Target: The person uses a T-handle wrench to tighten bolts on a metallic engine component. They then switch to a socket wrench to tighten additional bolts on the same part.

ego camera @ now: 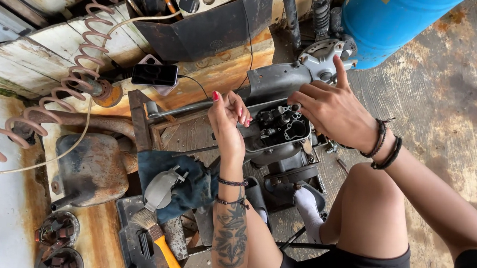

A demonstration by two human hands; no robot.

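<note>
At the middle of the scene, a dark open engine part [276, 128] with small valves and passages inside rests on a metal frame above the floor. The left hand [227, 119] grips its left edge, fingers curled and pressed together over the rim, thumb up. The right hand [331, 107] rests on the part's far right side, index finger stretched up toward a grey metal casting [323, 59], the other fingers bent down into the opening; what they pinch, if anything, cannot be told. To the left, a black phone [154, 74] lies on a worn wooden bench [45, 50] beside a coiled pink hose [76, 74]. Nearer, a brush with a yellow handle [157, 236] lies just beside a blue rag [191, 183]. A blue tank [391, 22] stands at the far right.
</note>
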